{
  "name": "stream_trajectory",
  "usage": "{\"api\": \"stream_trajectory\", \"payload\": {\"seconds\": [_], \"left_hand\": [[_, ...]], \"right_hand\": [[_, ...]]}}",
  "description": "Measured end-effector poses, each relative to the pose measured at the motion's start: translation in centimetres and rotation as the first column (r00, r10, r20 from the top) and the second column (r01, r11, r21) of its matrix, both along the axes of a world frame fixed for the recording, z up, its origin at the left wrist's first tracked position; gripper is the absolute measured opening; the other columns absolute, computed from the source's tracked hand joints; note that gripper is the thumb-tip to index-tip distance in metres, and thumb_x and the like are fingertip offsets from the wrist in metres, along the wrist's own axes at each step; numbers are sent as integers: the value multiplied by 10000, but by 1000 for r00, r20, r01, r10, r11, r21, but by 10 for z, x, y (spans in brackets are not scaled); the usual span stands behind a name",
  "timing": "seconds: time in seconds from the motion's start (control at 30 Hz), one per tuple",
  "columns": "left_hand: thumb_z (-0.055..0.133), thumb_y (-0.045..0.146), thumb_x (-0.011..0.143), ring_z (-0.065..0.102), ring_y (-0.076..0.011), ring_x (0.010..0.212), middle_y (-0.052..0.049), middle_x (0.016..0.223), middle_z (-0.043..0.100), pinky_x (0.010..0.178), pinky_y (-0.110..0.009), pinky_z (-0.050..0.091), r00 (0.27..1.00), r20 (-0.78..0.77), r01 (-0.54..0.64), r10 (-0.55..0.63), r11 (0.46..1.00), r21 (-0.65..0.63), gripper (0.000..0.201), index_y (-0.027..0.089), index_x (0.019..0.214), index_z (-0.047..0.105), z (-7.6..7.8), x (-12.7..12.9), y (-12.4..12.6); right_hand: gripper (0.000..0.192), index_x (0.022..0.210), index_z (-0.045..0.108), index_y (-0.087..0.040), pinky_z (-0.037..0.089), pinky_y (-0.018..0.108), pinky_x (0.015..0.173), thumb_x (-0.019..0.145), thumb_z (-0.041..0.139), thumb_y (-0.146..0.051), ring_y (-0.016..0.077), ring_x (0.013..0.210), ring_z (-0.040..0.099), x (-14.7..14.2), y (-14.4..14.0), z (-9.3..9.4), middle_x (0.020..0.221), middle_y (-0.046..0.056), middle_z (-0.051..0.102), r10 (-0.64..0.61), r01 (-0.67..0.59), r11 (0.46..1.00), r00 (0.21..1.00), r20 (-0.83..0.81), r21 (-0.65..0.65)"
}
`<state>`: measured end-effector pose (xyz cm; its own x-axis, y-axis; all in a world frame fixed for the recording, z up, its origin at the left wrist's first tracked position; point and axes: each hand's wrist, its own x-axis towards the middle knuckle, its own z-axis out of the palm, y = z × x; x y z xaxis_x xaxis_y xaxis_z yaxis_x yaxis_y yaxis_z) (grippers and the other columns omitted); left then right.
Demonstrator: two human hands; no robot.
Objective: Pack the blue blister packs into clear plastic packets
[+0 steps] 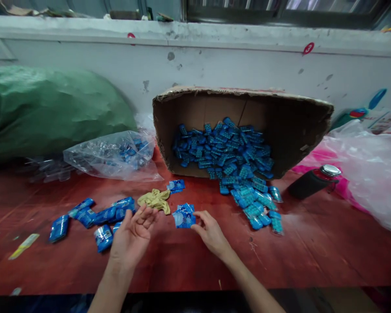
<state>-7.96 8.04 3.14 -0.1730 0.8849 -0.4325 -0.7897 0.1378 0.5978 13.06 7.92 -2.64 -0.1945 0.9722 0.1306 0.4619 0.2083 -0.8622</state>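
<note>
Your left hand [133, 234] is palm up with its fingers loosely curled and nothing in it, just in front of the yellow cloth [154, 201]. Your right hand [212, 235] holds thumb and forefinger apart at the right edge of the blue cards [183, 218], which lie on the red table [179, 265] between your hands; whether they touch, I cannot tell.

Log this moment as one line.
left hand: open, palm up, near yellow cloth; right hand: at edge of blue cards, grip unclear; cardboard box: on its side, blue packs inside and in front
</note>
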Motion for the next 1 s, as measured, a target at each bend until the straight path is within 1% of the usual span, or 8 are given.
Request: {"api": "stream_trajectory", "payload": {"seconds": [0.13, 0.2, 0.33, 0.57, 0.7, 0.83, 0.93, 1.0], "left_hand": [[543, 222, 736, 648, -186, 659, -62, 646, 679, 668, -320, 506, 949, -232, 191, -211, 976, -108, 188, 123, 893, 573, -26, 22, -5], [605, 276, 680, 635, -168, 620, -37, 627, 671, 642, -295, 494, 911, -361, 167, -198, 979, -116, 266, 131, 900, 565, -40, 30, -2], [648, 361, 593, 598, -139, 582, -14, 612, 650, 615, -273, 472, 789, -609, 60, -81, 997, -55, 360, 127, 857, 579, -57, 30, 11], [610, 405, 593, 559, -116, 521, -37, 700, 642, 499, -238, 427, 666, -726, 151, -170, 984, -91, 401, 125, 877, 573, -73, 44, 10], [649, 403, 546, 532, -109, 489, -28, 745, 644, 432, -218, 380, 640, -746, 150, -182, 982, -111, 489, 154, 956, 555, -72, 56, 8], [659, 405, 543, 448, -74, 406, 16, 548, 577, 387, -192, 304, 701, -645, 259, -306, 951, -169, 358, 123, 757, 605, -71, 58, 8], [637, 417, 578, 445, -63, 406, 20, 538, 563, 398, -185, 310, 734, -588, 300, -340, 939, -168, 328, 119, 707, 592, -73, 55, 7], [640, 415, 584, 456, -63, 415, 20, 547, 566, 412, -187, 327, 754, -553, 321, -354, 934, -158, 324, 121, 709, 589, -74, 54, 6]], "right_hand": [[331, 1083, 509, -230, 395, 268, 752, 762, 574, -273, 183, 906, 501, -14, 26, 6, 980, 43, 527, 11, -45, 996, 909, 418, 72], [325, 1046, 535, -240, 391, 281, 723, 734, 608, -295, 203, 898, 499, -20, 34, 3, 968, 45, 533, 7, -51, 997, 837, 547, 65], [182, 915, 597, -232, 376, 287, 691, 741, 604, -283, 209, 848, 502, -25, 37, -10, 917, 52, 551, -24, -22, 997, 804, 595, 71], [151, 913, 616, -259, 360, 275, 735, 839, 486, -274, 183, 862, 501, -20, 27, -17, 900, 34, 579, -92, 18, 991, 808, 583, 131], [190, 993, 593, -268, 359, 289, 733, 840, 482, -249, 184, 842, 499, -21, 13, -6, 898, 26, 591, -140, 53, 981, 861, 490, 186], [248, 1036, 579, -260, 374, 293, 766, 800, 522, -210, 179, 851, 500, -23, 5, -1, 922, 27, 589, -77, 32, 985, 961, 265, 170], [367, 1099, 545, -221, 402, 274, 748, 734, 574, -211, 160, 799, 512, -22, 9, -5, 932, 31, 578, -91, 91, 996, 994, -55, -6], [282, 991, 603, -176, 417, 254, 684, 714, 573, -225, 146, 716, 515, -22, 15, -10, 833, 18, 592, -98, 64, 986, 970, -224, -154]]}}
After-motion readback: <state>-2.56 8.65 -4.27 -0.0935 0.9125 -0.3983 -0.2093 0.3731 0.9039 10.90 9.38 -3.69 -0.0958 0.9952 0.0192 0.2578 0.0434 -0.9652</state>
